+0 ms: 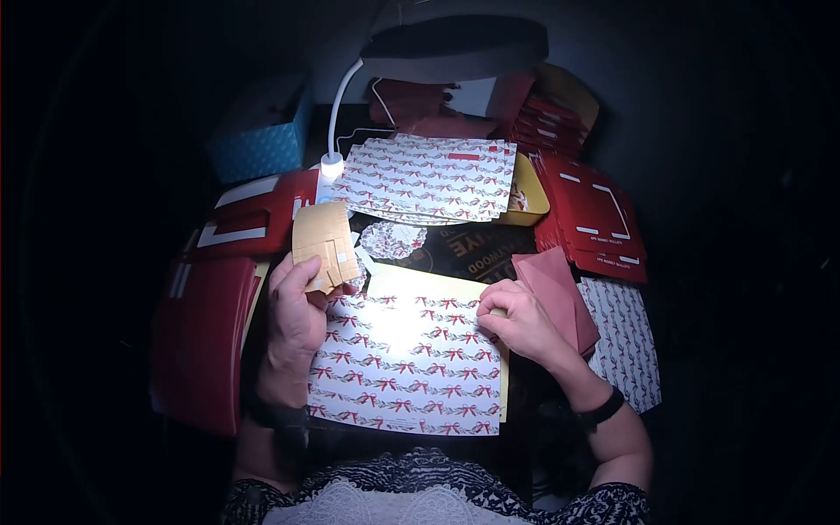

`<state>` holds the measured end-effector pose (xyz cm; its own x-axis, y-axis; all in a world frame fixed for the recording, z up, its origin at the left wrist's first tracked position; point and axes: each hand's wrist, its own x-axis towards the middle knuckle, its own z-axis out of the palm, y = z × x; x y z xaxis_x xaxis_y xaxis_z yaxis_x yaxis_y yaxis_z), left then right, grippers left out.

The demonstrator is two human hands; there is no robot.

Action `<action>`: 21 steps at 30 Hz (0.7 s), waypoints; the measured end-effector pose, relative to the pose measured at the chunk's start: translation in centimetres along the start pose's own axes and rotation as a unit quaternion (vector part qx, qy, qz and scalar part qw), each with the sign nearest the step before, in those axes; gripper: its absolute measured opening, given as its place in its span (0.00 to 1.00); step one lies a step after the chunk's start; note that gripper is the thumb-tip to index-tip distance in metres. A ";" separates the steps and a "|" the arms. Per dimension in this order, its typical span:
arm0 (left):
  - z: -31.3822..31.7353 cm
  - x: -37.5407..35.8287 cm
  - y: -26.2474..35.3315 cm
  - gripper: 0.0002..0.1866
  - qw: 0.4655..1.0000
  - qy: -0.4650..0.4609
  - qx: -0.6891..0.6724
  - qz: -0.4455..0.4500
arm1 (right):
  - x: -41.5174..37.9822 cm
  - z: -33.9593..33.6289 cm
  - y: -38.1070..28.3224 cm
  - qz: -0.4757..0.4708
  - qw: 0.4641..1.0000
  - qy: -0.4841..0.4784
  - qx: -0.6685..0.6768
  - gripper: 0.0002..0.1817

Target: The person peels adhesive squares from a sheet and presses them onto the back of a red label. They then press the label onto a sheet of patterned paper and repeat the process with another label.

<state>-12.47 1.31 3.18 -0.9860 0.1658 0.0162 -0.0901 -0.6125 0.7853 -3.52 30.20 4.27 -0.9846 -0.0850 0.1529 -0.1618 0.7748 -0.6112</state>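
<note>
Here, our left hand [296, 306] holds a small tan card [320, 241] raised over the upper left corner of a printed sheet [402, 385]. The card looks stiff and matte, slightly bowed, with creases or cut lines and a small pale square on its face. The fingers of that hand are clamped on its lower part, the thumb across the front.

Our right hand [516, 319] is at the upper right edge of the printed sheet, palm down, its fingers bent and drawn together at the tips; we cannot tell whether paper is caught between them. The sheet is flat and white, with wavy rows of greenery and red bows, and a patch of glare washes out part of its pattern. Plain pale yellow paper [416, 282] shows past its top and right edges.

Beyond it, on the dark, gold-lettered bench [472, 249], we see a ruffled little heap [392, 241] and a fanned stack of bow-patterned sheets [424, 179] beside a yellow container [530, 188]. To our right lie smooth, folded pink paper [557, 302] and layered red pieces [591, 210] with white bracket-like marks; to our left, a thick dark red stack [201, 337].
</note>
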 end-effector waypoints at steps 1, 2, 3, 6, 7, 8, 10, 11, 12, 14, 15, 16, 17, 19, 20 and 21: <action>-0.1 0.0 0.0 0.18 1.000 0.003 -0.002 0.001 | 0.3 0.2 -0.2 -0.003 1.000 0.000 0.000 0.04; -0.1 0.0 0.0 0.18 1.000 0.003 -0.002 0.004 | 0.6 0.3 -0.5 0.016 1.000 -0.007 -0.013 0.04; -0.2 0.1 0.0 0.18 1.000 0.007 0.000 0.003 | 0.9 0.4 -0.6 0.035 0.999 -0.015 -0.026 0.04; -0.4 0.2 0.0 0.18 1.000 -0.001 0.001 0.006 | 1.2 0.4 0.5 0.072 0.997 0.003 0.021 0.04; -0.4 0.2 0.0 0.18 1.000 -0.013 0.001 0.010 | 1.0 0.3 0.5 0.073 0.997 0.002 0.021 0.04; -0.2 0.2 0.1 0.18 1.000 -0.012 0.000 0.009 | 0.7 0.0 0.4 0.110 0.992 -0.010 0.056 0.05; 0.4 0.0 0.3 0.20 1.000 0.021 -0.003 0.011 | 0.2 -0.3 -0.1 0.148 0.985 -0.021 0.090 0.05; 0.3 0.0 0.3 0.20 1.000 0.022 -0.004 0.009 | -0.2 -0.4 -0.5 0.133 0.987 -0.044 0.077 0.06; 0.1 0.1 0.3 0.18 1.000 0.005 -0.002 0.006 | -0.5 -0.5 -0.7 0.117 0.989 -0.068 0.063 0.06; -0.2 0.1 0.2 0.17 1.000 -0.012 -0.002 0.004 | -0.9 0.0 -0.3 0.111 0.989 -0.066 0.070 0.06; -0.3 0.1 0.1 0.17 1.000 -0.015 -0.001 0.005 | -1.0 0.0 -0.3 0.103 0.991 -0.060 0.063 0.06; -0.3 0.1 0.1 0.17 1.000 -0.017 0.001 0.007 | -1.0 0.1 -0.3 0.095 0.992 -0.055 0.056 0.06; -0.2 0.1 0.2 0.17 1.000 -0.017 0.000 0.007 | -0.9 0.1 -0.5 0.095 0.992 -0.056 0.056 0.06; 0.1 0.0 0.3 0.17 1.000 -0.001 -0.003 0.007 | -0.7 0.1 -0.8 0.110 0.990 -0.076 0.050 0.05; 0.2 0.0 0.3 0.17 1.000 -0.001 -0.003 0.007 | -0.7 0.2 -0.7 0.109 0.990 -0.076 0.050 0.05; 0.3 0.0 0.4 0.19 1.000 0.007 0.000 0.009 | -0.7 0.4 -0.5 0.108 0.991 -0.070 0.047 0.05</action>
<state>-12.42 1.33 3.65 -0.9893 0.1440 0.0221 -0.0721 -0.6157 0.7847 -2.82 29.61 4.11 -0.9954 -0.0160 -0.0945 0.0538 0.7228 -0.6889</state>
